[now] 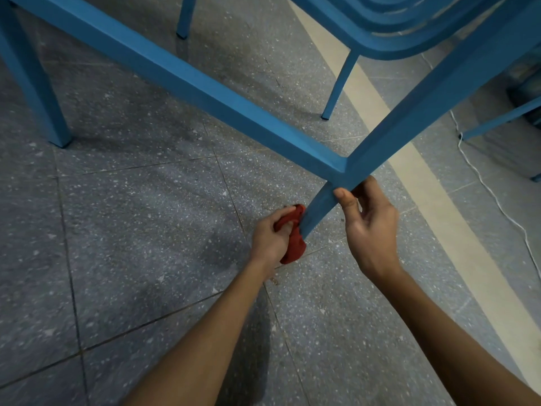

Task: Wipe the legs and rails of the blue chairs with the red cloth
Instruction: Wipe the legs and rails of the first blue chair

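Grey speckled floor tiles point(131, 215) spread beneath both my hands, a pale strip point(424, 177) running past the right one. The blue chair point(439, 95) stands above them; its long rail point(175, 74) meets the leg point(320, 206) between them. My right hand point(369, 227) pinches that leg just under the joint. My left hand point(269, 238) grips the red cloth point(294, 244), pressed against the leg's lower end. A white cable point(483, 183) lies further right.

Red cloth point(295, 244), bunched up, sits tight against the near leg point(317, 209), low down on its left side. Two blue rails point(205, 83) meet at that leg's top corner; a second chair point(395, 33) stands behind
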`<state>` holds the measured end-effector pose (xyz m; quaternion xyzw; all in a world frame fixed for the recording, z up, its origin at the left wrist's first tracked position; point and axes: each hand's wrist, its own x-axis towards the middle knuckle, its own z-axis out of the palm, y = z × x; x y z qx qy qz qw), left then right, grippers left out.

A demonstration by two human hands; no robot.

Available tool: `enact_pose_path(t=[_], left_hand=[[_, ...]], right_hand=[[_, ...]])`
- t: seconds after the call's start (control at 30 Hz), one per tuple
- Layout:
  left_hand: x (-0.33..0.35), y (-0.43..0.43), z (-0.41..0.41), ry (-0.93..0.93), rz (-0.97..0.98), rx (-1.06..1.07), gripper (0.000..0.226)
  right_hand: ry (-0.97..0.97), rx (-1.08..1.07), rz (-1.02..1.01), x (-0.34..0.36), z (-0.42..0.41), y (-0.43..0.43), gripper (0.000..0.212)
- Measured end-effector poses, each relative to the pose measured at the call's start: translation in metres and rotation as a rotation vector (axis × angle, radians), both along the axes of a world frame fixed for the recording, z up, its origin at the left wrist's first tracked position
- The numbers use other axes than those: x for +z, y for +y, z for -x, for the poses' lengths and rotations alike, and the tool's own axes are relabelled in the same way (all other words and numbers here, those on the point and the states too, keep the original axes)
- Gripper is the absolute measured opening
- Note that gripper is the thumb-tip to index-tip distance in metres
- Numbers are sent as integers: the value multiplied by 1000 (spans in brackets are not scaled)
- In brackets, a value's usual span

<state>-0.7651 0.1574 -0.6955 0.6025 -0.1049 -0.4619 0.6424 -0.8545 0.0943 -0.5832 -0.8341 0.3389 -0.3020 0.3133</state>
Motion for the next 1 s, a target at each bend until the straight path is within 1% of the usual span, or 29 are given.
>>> enact_pose_path(t=[0.1, 0.2, 0.27, 0.3, 0.4, 0.57, 0.67, 0.73, 0.77, 0.87, 1.0], left_hand=[[3, -9, -7, -98, -7, -8, 30], [-6, -9, -6, -225, -140, -155, 34], [-13, -8, -4, -227, -230, -227, 36], [-15, -6, -3, -214, -244, -232, 36], [-15, 5, 5, -175, -179, -191, 35], [6, 13, 7, -125, -12, -3, 34], [17, 11, 4, -172, 81, 29, 34], [8, 12, 8, -215, 57, 4, 36], [0, 13, 10, -232, 14, -32, 38], [-17, 15, 17, -202, -114, -147, 43], [-9, 15, 21, -174, -108, -90, 44]], right_hand=[[4, -9, 1, -1, 0, 0, 28], [19, -11, 35, 0, -1, 0, 28], [33, -9, 67, 0, 0, -1, 28], [42, -7, 79, 0, -1, -1, 28], [67, -10, 106, -4, 0, -4, 30], [77, -9, 114, -7, 0, -5, 33], [69, -19, 96, -7, -1, -4, 32], [64, -21, 85, -6, -1, -4, 32], [65, -21, 83, -6, -1, -4, 32], [69, -22, 101, -6, -1, -3, 30], [67, -23, 120, -8, -1, -3, 28]])
